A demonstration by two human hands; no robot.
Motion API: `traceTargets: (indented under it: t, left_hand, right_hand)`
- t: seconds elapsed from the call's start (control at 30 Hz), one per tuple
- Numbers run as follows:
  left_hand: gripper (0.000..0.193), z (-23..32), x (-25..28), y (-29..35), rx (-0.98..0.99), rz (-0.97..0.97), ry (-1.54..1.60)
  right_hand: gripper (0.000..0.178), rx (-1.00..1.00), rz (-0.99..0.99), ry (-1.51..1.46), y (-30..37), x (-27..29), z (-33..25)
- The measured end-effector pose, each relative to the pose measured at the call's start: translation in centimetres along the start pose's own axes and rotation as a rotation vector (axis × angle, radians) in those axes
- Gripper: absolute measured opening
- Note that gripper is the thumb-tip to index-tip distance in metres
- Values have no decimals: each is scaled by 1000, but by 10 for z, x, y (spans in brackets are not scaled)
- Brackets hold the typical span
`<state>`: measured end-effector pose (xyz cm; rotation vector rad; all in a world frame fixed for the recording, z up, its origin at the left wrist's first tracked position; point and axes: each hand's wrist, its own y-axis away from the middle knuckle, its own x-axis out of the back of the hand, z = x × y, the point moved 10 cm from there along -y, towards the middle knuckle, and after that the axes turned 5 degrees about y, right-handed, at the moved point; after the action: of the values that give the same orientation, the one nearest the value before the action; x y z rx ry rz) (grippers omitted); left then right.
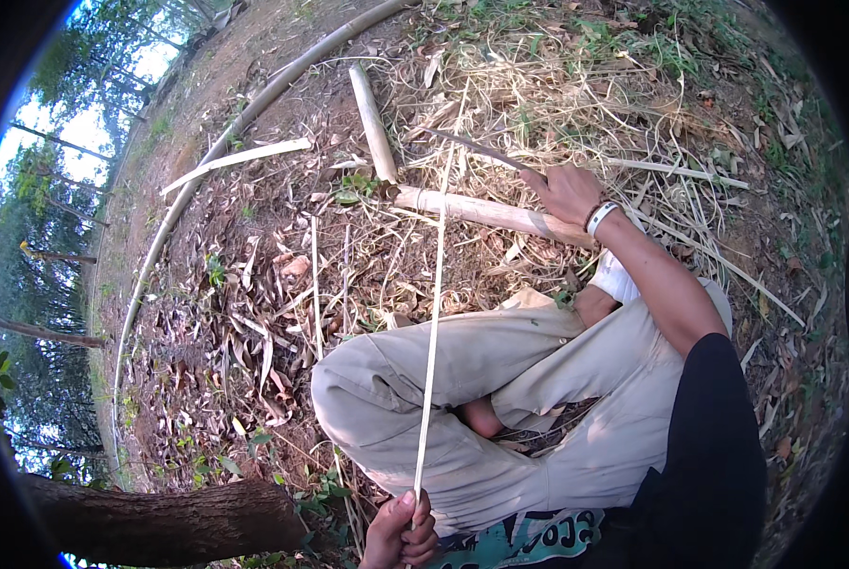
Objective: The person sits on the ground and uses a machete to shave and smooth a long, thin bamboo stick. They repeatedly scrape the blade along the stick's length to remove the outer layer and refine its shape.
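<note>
My left hand (pixel 401 533), at the lower edge, is closed around one end of a long, thin, pale bamboo strip (pixel 433 332). The strip runs away from me over my bent leg to the litter beyond. My right hand (pixel 572 194) grips a knife (pixel 486 150), its handle hidden in my fingers and its narrow dark blade pointing left. In the picture the blade crosses the far part of the strip; whether they touch I cannot tell. Just below the knife lies a thick peeled stick (pixel 491 213) on the ground, close to my right wrist.
A short pole (pixel 374 123) and a flat split piece (pixel 239 165) lie farther off. One long bent pole (pixel 183 194) curves along the left. Thin shavings (pixel 576 104) cover the far ground. My crossed legs (pixel 510 379) fill the near middle. A tree trunk (pixel 168 520) stands lower left.
</note>
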<state>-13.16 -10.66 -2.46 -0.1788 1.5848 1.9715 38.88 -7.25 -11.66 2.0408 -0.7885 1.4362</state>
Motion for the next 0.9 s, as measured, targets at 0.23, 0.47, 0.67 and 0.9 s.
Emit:
traceTargets:
  t: [0.23, 0.47, 0.67, 0.9]
  left_hand:
    - [33, 29, -34, -53, -91, -249, 181]
    - [36, 74, -108, -176, -98, -237, 160]
    - [30, 90, -103, -193, -11, -402, 258]
    - [25, 89, -87, -207, -94, -224, 278]
  right_hand:
    - [61, 460, -81, -124, 119, 25, -149]
    - [58, 568, 57, -439, 153, 53, -154]
    - [57, 461, -68, -196, 143, 30, -122]
    - [53, 528, -3, -151, 151, 18, -139]
